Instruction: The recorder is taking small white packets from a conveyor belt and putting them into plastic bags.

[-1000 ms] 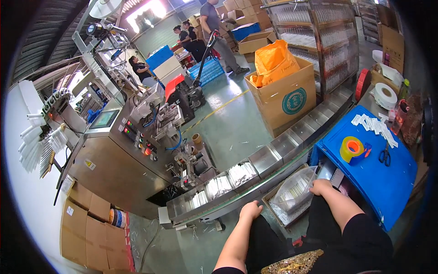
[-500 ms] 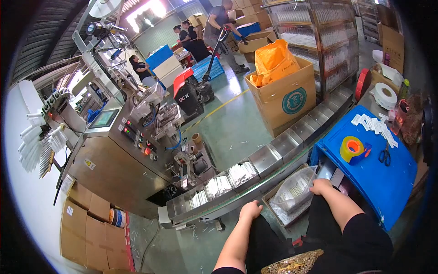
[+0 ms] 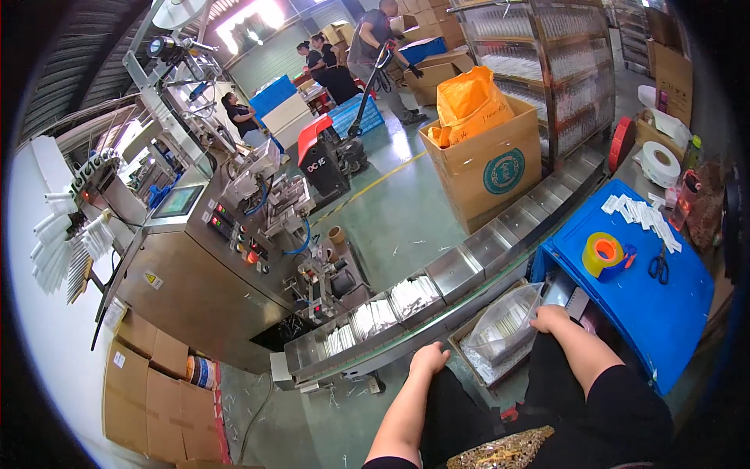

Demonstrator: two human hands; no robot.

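Observation:
My left hand [image 3: 430, 359] rests over my left knee, thumb apart from the fingers, holding nothing. My right hand [image 3: 551, 319] is closed at the right rim of a clear plastic tub [image 3: 486, 324]; some of its fingers are hidden. White slender packets lie inside the tub, which sits tilted over a shallow cardboard box [image 3: 461, 352] between my knees. Just beyond my hands runs a metal conveyor [image 3: 451, 273] with compartments. Several of its nearer left compartments hold bundles of white packets [image 3: 373, 318].
On the right, a blue table cover [image 3: 664, 328] bears tape rolls [image 3: 603, 252], scissors [image 3: 658, 270] and loose white packets [image 3: 644, 219]. A steel machine [image 3: 203, 273] stands left. Across the conveyor are a large carton [image 3: 500, 168], a red pallet jack [image 3: 319, 156] and several people.
My hands and the tub stay where they were. In the background, the person beside the pallet jack has shifted slightly.

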